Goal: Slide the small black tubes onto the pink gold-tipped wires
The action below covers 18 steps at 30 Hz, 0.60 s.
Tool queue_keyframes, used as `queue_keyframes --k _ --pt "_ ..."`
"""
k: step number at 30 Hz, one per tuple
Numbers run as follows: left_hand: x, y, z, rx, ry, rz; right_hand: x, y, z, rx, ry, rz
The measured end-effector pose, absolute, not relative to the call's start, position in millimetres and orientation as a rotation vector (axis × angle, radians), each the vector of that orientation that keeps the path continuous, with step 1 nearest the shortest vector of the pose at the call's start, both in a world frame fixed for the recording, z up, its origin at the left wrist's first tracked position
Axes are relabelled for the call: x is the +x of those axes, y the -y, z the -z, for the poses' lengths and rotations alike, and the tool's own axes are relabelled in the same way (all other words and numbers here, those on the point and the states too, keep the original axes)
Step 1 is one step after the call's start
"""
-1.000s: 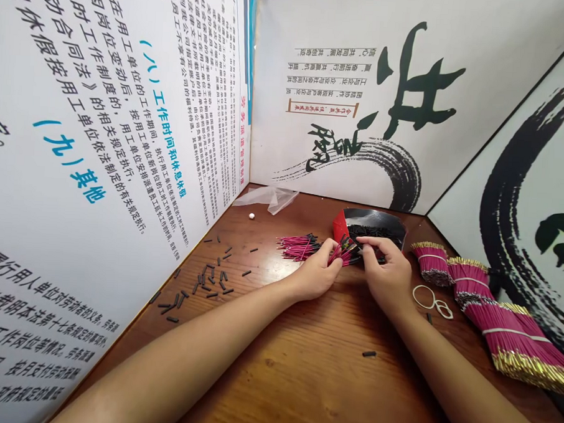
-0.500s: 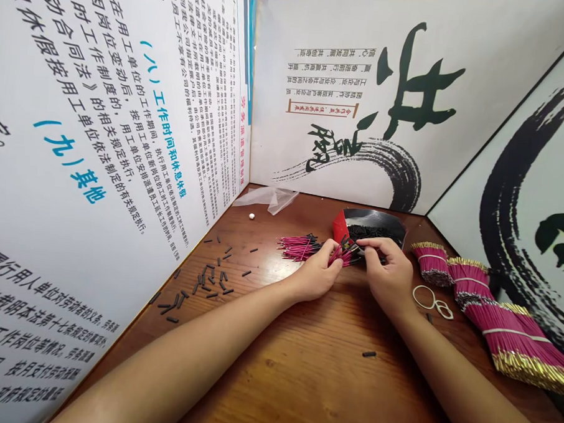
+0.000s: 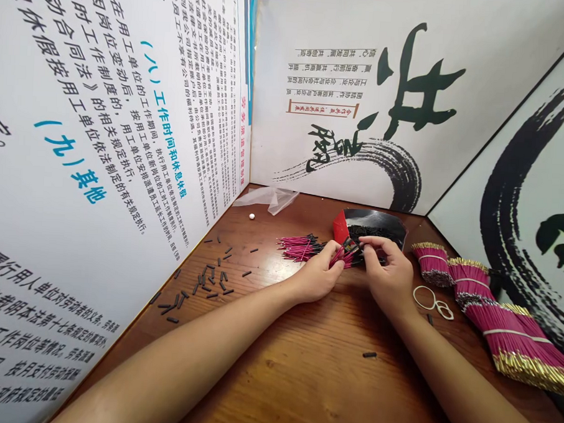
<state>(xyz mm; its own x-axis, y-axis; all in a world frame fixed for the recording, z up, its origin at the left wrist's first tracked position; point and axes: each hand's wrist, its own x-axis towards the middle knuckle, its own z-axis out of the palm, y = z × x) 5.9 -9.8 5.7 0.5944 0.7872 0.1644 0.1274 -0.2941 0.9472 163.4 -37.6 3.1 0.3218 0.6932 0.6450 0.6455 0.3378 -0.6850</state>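
My left hand (image 3: 320, 274) pinches a few magenta wires (image 3: 338, 254) that carry dark ends, pointing up and right. Close beside it, my right hand (image 3: 388, 266) has its thumb and forefinger pressed together near those wire ends; what sits between the fingertips is too small to make out. Behind both hands stands a red and black box (image 3: 340, 228) filled with small black sleeves (image 3: 369, 232). To the left of my left hand lies a pile of magenta wires with black ends (image 3: 294, 247).
Loose black sleeves (image 3: 208, 280) are scattered on the wooden table (image 3: 275, 361) at left. Banded bundles of magenta wire (image 3: 514, 334) lie along the right wall, near white rubber bands (image 3: 424, 297). A clear plastic bag (image 3: 282, 200) rests at the back. Printed panels (image 3: 341, 27) enclose the table.
My right fingertips have shifted slightly away from the wire ends, to the right. My left hand keeps its hold on the wires, nearly still.
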Motion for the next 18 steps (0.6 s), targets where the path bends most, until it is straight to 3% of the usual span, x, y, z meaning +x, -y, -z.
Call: queue_keyframes --k 9,18 --pt "6.3 8.4 -3.1 1.630 -0.732 -0.729 157.5 41.3 -5.4 -1.306 1.387 -0.097" --pt "6.8 6.3 1.2 1.506 -0.647 -0.771 157.9 38.3 -2.9 -1.353 1.481 0.207"
